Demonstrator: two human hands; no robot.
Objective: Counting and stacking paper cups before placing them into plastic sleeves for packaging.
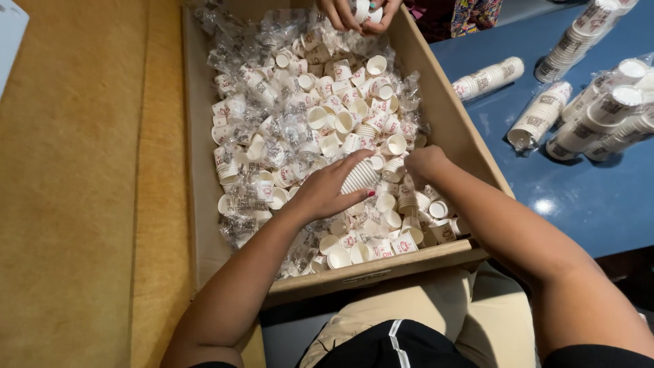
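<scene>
step: gathering loose cups into a stack | left hand (327,187) grip curling closed around nested paper cups (360,176) | right hand (424,163) at 3 o'clock, fingers buried in box (446,112), grip can't tell | next, likely: seating another cup squarely

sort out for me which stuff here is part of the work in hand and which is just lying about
In hand:
- left hand on a ribbed white paper cup stack
- right hand among loose small white paper cups
- open cardboard box

Lying about:
- plastic-wrapped cup sleeves on the blue table
- another person's hands
</scene>
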